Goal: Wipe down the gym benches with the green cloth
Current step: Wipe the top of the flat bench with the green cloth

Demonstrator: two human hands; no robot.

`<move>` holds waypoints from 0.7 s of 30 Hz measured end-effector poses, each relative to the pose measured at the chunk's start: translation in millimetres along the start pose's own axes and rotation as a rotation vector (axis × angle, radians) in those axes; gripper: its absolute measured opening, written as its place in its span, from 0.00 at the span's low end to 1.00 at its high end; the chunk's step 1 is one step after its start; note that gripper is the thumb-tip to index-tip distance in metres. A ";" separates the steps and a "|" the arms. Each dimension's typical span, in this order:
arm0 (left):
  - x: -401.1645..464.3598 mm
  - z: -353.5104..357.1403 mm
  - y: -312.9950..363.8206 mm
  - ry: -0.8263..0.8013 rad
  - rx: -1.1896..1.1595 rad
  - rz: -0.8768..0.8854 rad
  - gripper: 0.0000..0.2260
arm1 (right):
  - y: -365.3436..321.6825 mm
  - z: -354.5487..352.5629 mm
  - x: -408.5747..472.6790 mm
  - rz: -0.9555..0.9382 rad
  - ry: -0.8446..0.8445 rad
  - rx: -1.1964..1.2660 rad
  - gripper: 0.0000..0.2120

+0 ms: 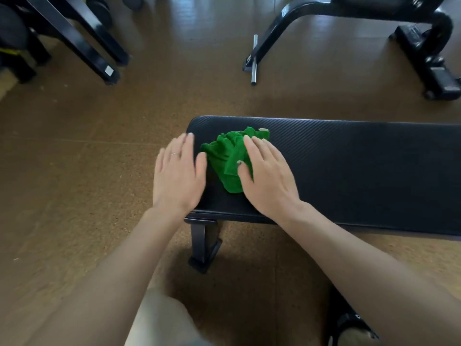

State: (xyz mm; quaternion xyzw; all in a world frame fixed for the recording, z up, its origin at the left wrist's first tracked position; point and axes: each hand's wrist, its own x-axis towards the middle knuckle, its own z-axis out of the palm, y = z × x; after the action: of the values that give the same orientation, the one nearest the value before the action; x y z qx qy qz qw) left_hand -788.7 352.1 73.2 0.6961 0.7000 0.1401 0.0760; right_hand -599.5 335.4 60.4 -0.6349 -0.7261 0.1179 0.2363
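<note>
Two bare hands worked over the near end of a black padded bench (349,171) in the single head view. The green cloth (229,161) lay crumpled on the pad close to that end, bunched into folds, not spread flat. The right hand (267,181) lay flat with its fingers straight and together, its thumb side resting on the right edge of the cloth and its palm over the pad beside it. The left hand (177,173) was likewise flat and relaxed, fingers extended, at the very end of the bench just left of the cloth; whether it touched the pad or hovered above it could not be told, and it looked a little blurred. Neither hand pinched or gripped anything.

Judging from this, the step in hand was gathering or flattening the cloth to start wiping this bench. To do it well, the cloth would best be opened out into a broad pad under one palm so more fabric met the surface, then pushed in long overlapping strokes along the length towards the far right, pressing evenly and carrying over the rounded edges. The other hand could steady the end of the bench.

Beyond, on the brown floor (74,171), stood black machine frames (374,11), well apart from the bench.
</note>
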 end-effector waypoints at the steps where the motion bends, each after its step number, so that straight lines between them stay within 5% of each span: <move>1: -4.3 -1.6 -15.2 -0.034 -0.136 -0.187 0.27 | -6.6 6.6 2.4 0.011 -0.070 -0.026 0.29; 4: -11.8 10.2 -30.7 -0.172 -0.480 -0.549 0.26 | -13.4 21.1 11.3 0.029 -0.188 -0.189 0.32; 10: -5.3 21.9 -12.8 -0.010 -0.640 -0.757 0.18 | -10.9 32.3 50.2 -0.009 -0.241 -0.335 0.27; 17: 3.5 28.2 -5.0 0.094 -0.510 -0.806 0.18 | 6.5 44.7 129.4 -0.042 -0.257 -0.349 0.25; 21: 0.7 28.6 -4.3 0.126 -0.440 -0.758 0.17 | 3.2 38.3 99.9 -0.003 -0.246 -0.289 0.25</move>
State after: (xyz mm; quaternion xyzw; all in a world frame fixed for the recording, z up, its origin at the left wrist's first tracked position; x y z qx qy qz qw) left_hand -784.2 355.4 44.8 0.3473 0.8627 0.2902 0.2256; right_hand -623.8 438.6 45.3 -0.6419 -0.7599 0.0886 0.0524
